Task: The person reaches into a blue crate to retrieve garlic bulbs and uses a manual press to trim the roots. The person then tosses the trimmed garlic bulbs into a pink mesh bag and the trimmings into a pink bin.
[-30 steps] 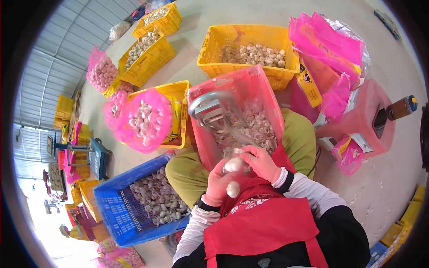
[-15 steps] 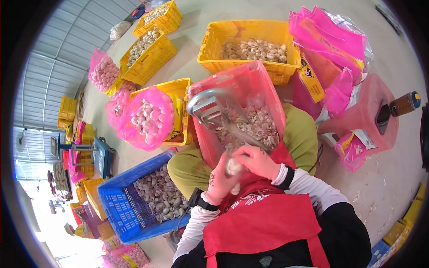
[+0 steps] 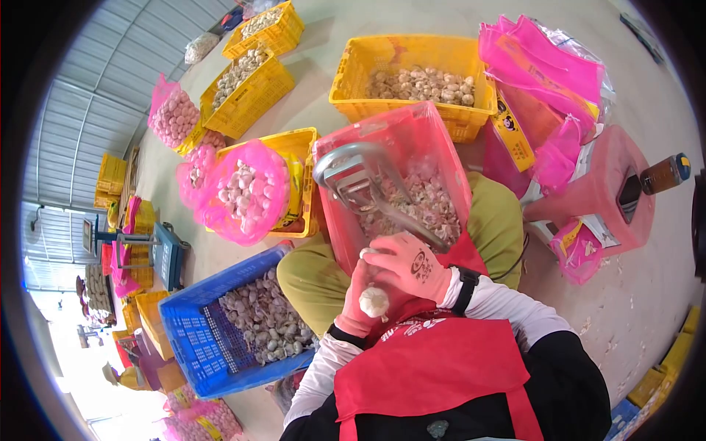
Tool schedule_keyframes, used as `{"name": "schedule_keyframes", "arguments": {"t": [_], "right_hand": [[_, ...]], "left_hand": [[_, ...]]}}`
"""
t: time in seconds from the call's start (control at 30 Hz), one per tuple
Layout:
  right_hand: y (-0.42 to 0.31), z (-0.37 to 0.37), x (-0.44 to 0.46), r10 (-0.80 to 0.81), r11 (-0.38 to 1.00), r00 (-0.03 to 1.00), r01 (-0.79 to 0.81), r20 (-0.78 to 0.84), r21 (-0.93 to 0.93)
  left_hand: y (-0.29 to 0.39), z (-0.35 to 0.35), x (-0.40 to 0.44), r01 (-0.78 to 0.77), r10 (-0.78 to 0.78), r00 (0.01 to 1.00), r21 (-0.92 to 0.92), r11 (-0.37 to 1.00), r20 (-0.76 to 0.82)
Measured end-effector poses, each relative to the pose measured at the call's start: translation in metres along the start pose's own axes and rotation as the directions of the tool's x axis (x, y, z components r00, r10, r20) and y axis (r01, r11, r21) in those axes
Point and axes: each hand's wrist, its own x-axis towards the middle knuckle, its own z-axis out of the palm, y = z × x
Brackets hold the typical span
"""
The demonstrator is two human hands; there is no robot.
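Both my hands wear pink gloves and meet over my lap, below the red crate (image 3: pixel 434 121). My left hand (image 3: pixel 356 301) is closed round a white garlic bulb (image 3: pixel 374 301), which shows at its palm side. My right hand (image 3: pixel 409 267) lies over the top of my left hand, its fingers bent together; a bit of white shows at its fingertips, too small to name. A grey metal frame tool (image 3: pixel 360 165) stands in the red crate, above loose peelings (image 3: pixel 426 202).
A blue crate (image 3: pixel 193 331) of garlic is at the left. Beyond it stand a yellow crate with a pink net bag of bulbs (image 3: pixel 246 192) and another yellow crate (image 3: pixel 412 48). A pink stool (image 3: pixel 588 184) with a bottle (image 3: pixel 665 174) is at the right.
My right hand has turned and moved left over my left hand, its printed back now showing. The bulb between the hands is no longer visible; one bulb shows lower in my left hand.
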Motion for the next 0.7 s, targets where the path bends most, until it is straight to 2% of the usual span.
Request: {"name": "schedule_keyframes", "arguments": {"t": [0.03, 0.07, 0.1, 0.13, 0.17, 0.2, 0.23, 0.3, 0.33, 0.37, 0.4, 0.43, 0.5, 0.53, 0.57, 0.6, 0.63, 0.7], "right_hand": [[0.003, 0.000, 0.001, -0.003, 1.000, 1.000, 0.003, 0.002, 0.000], [0.008, 0.002, 0.000, -0.045, 0.999, 0.999, 0.045, 0.011, 0.020], [0.011, 0.003, -0.001, -0.086, 0.996, 0.996, 0.086, 0.019, 0.040], [0.012, 0.004, -0.002, -0.087, 0.995, 0.996, 0.086, 0.022, 0.041], [0.012, 0.005, -0.003, -0.073, 0.995, 0.997, 0.071, 0.027, 0.071], [0.013, 0.006, -0.003, -0.059, 0.993, 0.998, 0.055, 0.030, 0.101], [0.013, 0.007, -0.004, -0.058, 0.993, 0.998, 0.055, 0.030, 0.101], [0.015, 0.009, -0.007, 0.121, 0.951, 0.993, -0.115, -0.004, 0.288], [0.018, 0.010, -0.010, 0.117, 0.950, 0.993, -0.112, 0.001, 0.290], [0.021, 0.011, -0.014, 0.189, 0.961, 0.981, -0.193, 0.039, 0.199], [0.020, 0.012, -0.015, 0.262, 0.958, 0.963, -0.268, 0.069, 0.103], [0.017, 0.014, -0.015, 0.256, 0.959, 0.964, -0.263, 0.074, 0.105], [0.009, 0.013, -0.010, 0.300, 0.942, 0.954, -0.296, -0.002, 0.158], [-0.001, 0.010, -0.003, 0.344, 0.892, 0.939, -0.327, -0.001, 0.312], [-0.003, 0.008, 0.001, 0.335, 0.894, 0.942, -0.320, 0.007, 0.315], [-0.004, 0.007, 0.004, 0.265, 0.905, 0.958, -0.286, 0.108, 0.314], [-0.005, 0.008, 0.006, 0.195, 0.914, 0.959, -0.253, 0.205, 0.315], [0.004, 0.018, 0.006, 0.160, 0.934, 0.966, -0.215, 0.203, 0.286]], "left_hand": [[0.000, 0.003, -0.002, -0.040, 0.041, 0.999, 0.060, 0.997, -0.020], [0.005, -0.001, -0.003, 0.043, -0.033, 0.991, -0.078, 0.996, 0.133], [0.004, -0.004, -0.003, 0.041, -0.030, 0.991, -0.081, 0.996, 0.132], [0.002, -0.007, -0.002, 0.034, -0.042, 0.994, -0.083, 0.996, -0.100], [0.002, -0.010, -0.001, 0.029, -0.054, 0.943, -0.083, 0.996, -0.327], [0.004, -0.006, -0.003, 0.029, -0.055, 0.943, -0.083, 0.996, -0.327], [0.007, 0.001, -0.005, 0.070, -0.111, 0.957, -0.158, 0.985, -0.269], [0.013, 0.001, -0.008, 0.111, -0.160, 0.965, -0.231, 0.967, -0.207], [0.015, -0.007, -0.008, 0.113, -0.143, 0.976, -0.185, 0.976, -0.161], [0.016, -0.015, -0.008, 0.110, -0.127, 0.985, -0.139, 0.984, -0.116], [0.017, -0.021, -0.007, 0.108, -0.107, 0.994, -0.265, 0.958, 0.016], [0.018, -0.026, -0.008, 0.101, -0.100, 0.995, -0.268, 0.958, 0.014], [0.024, -0.028, -0.009, 0.207, -0.134, 0.953, -0.257, 0.944, 0.273], [0.025, -0.024, -0.009, 0.193, -0.120, 0.954, -0.259, 0.946, 0.274], [0.024, -0.020, -0.012, 0.191, -0.147, 0.977, -0.317, 0.929, 0.157], [0.023, -0.016, -0.015, 0.184, -0.182, 0.982, -0.375, 0.909, 0.040], [0.021, -0.025, -0.013, 0.179, -0.178, 0.983, -0.377, 0.909, 0.039], [0.016, -0.043, -0.009, 0.230, -0.190, 0.971, -0.372, 0.899, 0.143]]}}
